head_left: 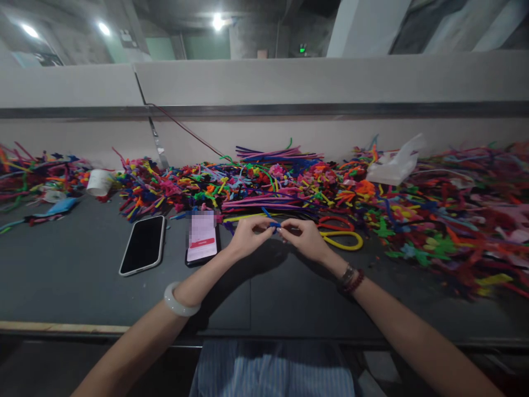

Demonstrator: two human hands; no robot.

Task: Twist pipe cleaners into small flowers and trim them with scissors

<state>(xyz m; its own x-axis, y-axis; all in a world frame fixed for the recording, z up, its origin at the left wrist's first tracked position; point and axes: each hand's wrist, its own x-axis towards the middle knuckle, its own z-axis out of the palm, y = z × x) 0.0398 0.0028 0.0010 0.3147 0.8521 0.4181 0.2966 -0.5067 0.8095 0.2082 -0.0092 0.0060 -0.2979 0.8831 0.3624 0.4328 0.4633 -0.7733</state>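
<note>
My left hand point(247, 236) and my right hand point(302, 238) meet over the dark grey table point(82, 275), fingertips pinched together on a short blue pipe cleaner point(273, 224). One end of the blue stem sticks up to the left of my fingers. A pale bangle circles my left wrist, dark bead bracelets my right. Just behind my hands lies a long heap of colourful pipe cleaners point(281, 182). A yellow loop point(345, 240) and a red loop point(336, 222) lie right of my right hand.
Two phones lie left of my hands: a dark-screened one point(143, 245) and a lit one point(202, 237). A white paper cup point(99, 182) lies on its side at the back left. A white plastic bag point(394, 162) rests on the heap. A grey partition wall runs behind the table.
</note>
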